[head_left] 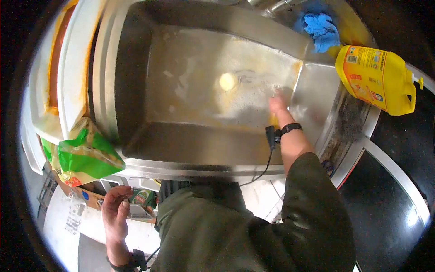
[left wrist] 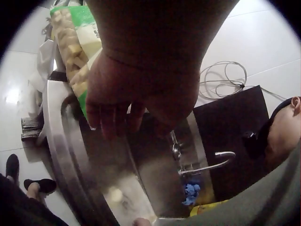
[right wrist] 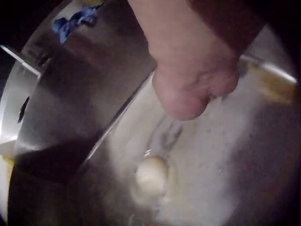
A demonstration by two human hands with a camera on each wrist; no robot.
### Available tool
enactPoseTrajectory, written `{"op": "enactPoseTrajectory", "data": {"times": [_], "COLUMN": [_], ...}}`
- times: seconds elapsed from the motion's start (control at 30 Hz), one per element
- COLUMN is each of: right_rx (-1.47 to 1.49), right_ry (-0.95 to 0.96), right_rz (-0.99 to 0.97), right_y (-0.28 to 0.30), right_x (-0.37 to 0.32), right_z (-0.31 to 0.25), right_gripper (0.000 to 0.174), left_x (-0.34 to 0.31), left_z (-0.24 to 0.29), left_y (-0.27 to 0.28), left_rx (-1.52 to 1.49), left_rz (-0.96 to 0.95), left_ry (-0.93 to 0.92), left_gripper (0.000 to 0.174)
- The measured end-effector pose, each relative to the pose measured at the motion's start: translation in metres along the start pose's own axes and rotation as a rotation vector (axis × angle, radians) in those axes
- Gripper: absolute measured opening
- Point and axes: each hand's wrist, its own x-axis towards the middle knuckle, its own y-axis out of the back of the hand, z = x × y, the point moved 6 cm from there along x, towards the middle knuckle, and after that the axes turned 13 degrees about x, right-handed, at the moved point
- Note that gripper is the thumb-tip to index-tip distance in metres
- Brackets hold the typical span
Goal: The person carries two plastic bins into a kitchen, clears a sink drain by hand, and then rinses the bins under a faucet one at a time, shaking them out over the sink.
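Inside steel sink (head_left: 199, 168): right hand (head_left: 278, 104) low, pale round object (head_left: 228, 81) apart from it

Basin floor wet, with bubbles around the right hand. Pale round object sits on the floor, to the left of that hand in the head view. Right fingers: mostly hidden or blurred; cannot tell whether they are curled or grip anything. Left hand (head_left: 117, 213) is outside the sink, below the front rim in the head view; fingers loosely bent, nothing gripped. Near it, green-and-clear bag (head_left: 90, 154) at the sink's left front corner; pale chunks visible inside from the left wrist. Yellow pump jug (head_left: 378, 79) lies tilted at the far right corner, crumpled blue cloth (head_left: 322, 31) beside it.
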Motion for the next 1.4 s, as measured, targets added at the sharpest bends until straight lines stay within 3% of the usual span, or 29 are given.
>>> {"op": "enactPoseTrajectory", "data": {"times": [0.07, 0.1, 0.23, 0.3, 0.4, 0.47, 0.53, 0.57, 0.63, 0.7, 0.77, 0.8, 0.87, 0.93, 1.03, 1.1, 1.13, 1.2, 1.33, 1.4], "right_rx": [-0.269, -0.276, -0.337, -0.131, 0.192, 0.311, 0.475, 0.476, 0.445, 0.149, -0.083, -0.082, -0.325, -0.158, -0.140, -0.168, -0.166, -0.233, -0.336, -0.395], "right_ry": [-0.249, -0.263, -0.337, -0.414, -0.447, -0.499, -0.179, -0.179, -0.301, -0.187, -0.196, -0.195, 0.001, 0.092, 0.016, 0.281, 0.285, 0.321, 0.212, 0.152], "right_rz": [-0.092, -0.099, -0.652, -0.686, -0.629, -0.543, -0.558, -0.562, -0.407, -0.250, -0.146, -0.150, -0.383, -0.395, -0.476, -0.138, -0.138, -0.472, -0.522, -0.640], "right_y": [0.005, 0.007, -0.016, -0.044, -0.086, -0.067, -0.063, -0.063, -0.053, -0.035, -0.014, -0.013, -0.023, -0.059, -0.073, -0.062, -0.060, -0.064, -0.098, -0.103], "right_x": [-0.008, -0.017, -0.042, -0.055, -0.061, -0.068, -0.064, -0.061, -0.041, -0.011, 0.007, 0.004, -0.006, -0.015, -0.034, -0.039, -0.034, -0.030, -0.020, -0.020], "right_z": [0.052, 0.059, 0.029, 0.022, -0.030, -0.089, -0.132, -0.126, -0.081, -0.015, 0.031, 0.020, -0.012, -0.033, -0.086, -0.133, -0.151, -0.205, -0.202, -0.198], "right_gripper": [0.041, 0.041, 0.035, 0.034, 0.049, 0.056, 0.065, 0.065, 0.054, 0.044, 0.029, 0.029, 0.022, 0.020, 0.023, 0.029, 0.029, 0.040, 0.042, 0.044], "left_x": [0.004, 0.005, 0.015, 0.016, 0.013, 0.011, 0.007, 0.006, 0.006, 0.008, 0.013, 0.015, 0.015, 0.015, 0.018, 0.017, 0.017, 0.015, 0.011, 0.008], "left_z": [-0.002, -0.005, -0.006, -0.001, 0.007, 0.015, 0.018, 0.018, 0.013, 0.001, 0.000, 0.001, 0.000, 0.002, 0.003, 0.008, 0.009, 0.013, 0.018, 0.012], "left_y": [-0.004, -0.008, -0.015, -0.016, -0.016, -0.020, -0.020, -0.018, -0.014, -0.009, -0.012, -0.013, -0.012, -0.008, -0.001, -0.001, -0.001, -0.001, 0.005, 0.010], "left_rx": [0.064, 0.064, 0.045, 0.043, 0.034, 0.033, 0.036, 0.042, 0.049, 0.028, 0.033, 0.037, 0.027, 0.027, 0.012, 0.019, 0.026, 0.039, 0.051, 0.027], "left_rz": [-0.039, -0.054, -0.056, -0.072, -0.061, -0.071, -0.072, -0.062, -0.052, -0.027, -0.036, -0.046, -0.052, -0.052, -0.050, -0.038, -0.030, -0.032, -0.026, -0.001], "left_ry": [-0.022, -0.013, -0.032, -0.037, -0.051, -0.057, -0.050, -0.058, -0.063, -0.035, -0.027, -0.023, -0.010, -0.006, -0.036, -0.016, 0.004, 0.003, 0.017, 0.004], "left_gripper": [0.039, 0.039, 0.042, 0.042, 0.043, 0.043, 0.043, 0.043, 0.043, 0.042, 0.042, 0.042, 0.042, 0.041, 0.039, 0.038, 0.038, 0.038, 0.037, 0.039]}}
